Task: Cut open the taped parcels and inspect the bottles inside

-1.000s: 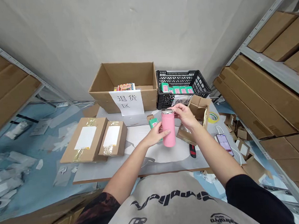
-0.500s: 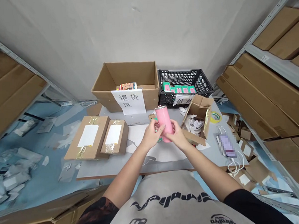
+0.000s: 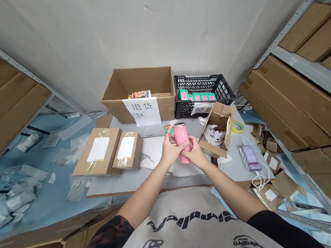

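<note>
A pink cylindrical cup (image 3: 181, 135) with a silver rim is held upright over the grey tabletop (image 3: 135, 180). My left hand (image 3: 171, 151) wraps its left side, fingers closed across the front. My right hand (image 3: 194, 152) grips its lower right side, fingers curled round it. Behind the cup, a small green box (image 3: 169, 130) peeks out. An opened small cardboard box (image 3: 218, 130) with white paper scraps inside lies just right of my hands.
Two sealed parcels (image 3: 100, 150) (image 3: 127, 150) lie at the left. A large carton (image 3: 141, 91) with a paper sign and a black crate (image 3: 202, 91) of green boxes stand at the back. A phone (image 3: 250, 158) on a cable and yellow tape roll (image 3: 238, 127) are at the right. Shelves of cartons flank both sides.
My right hand came down from the cup's rim to its lower side. The cup tilted and is upright again, lower and closer to me.
</note>
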